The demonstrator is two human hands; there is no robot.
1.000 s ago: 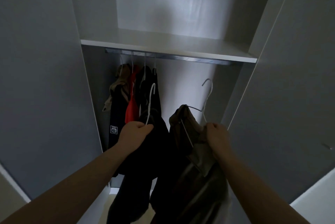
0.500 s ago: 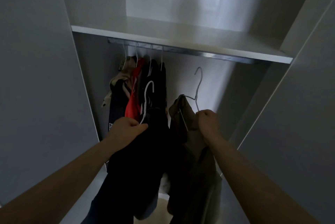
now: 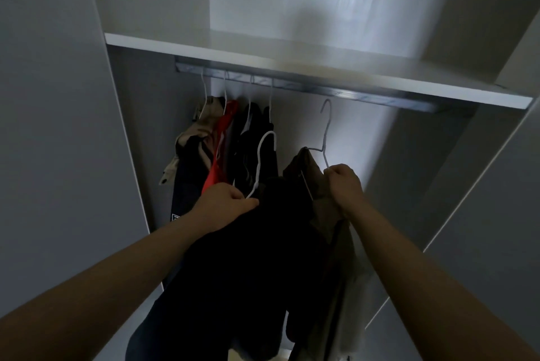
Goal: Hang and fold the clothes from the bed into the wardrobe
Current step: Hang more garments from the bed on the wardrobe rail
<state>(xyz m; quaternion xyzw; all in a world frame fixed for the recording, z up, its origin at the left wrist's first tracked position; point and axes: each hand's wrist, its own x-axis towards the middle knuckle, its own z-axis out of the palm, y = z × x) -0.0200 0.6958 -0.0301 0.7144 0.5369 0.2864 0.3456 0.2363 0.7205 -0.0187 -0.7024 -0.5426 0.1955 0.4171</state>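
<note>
Wardrobe rail point(image 3: 350, 94), 4 garments point(image 3: 222, 132), L hand point(image 3: 225, 203) grips white hanger point(image 3: 260, 162), R hand point(image 3: 343, 185) grips grey hanger point(image 3: 327, 127)

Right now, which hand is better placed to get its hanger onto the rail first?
Right, likely. The right hand holds its wire hanger with the hook just under a bare stretch of rail. The left hand has its white hanger lower, in front of the hung clothes.

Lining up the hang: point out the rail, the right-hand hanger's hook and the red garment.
rail point(image 3: 359, 95): head view, bare middle stretch.
hanger hook point(image 3: 327, 100): head view, top curve.
red garment point(image 3: 223, 130): head view, upper part.
</note>
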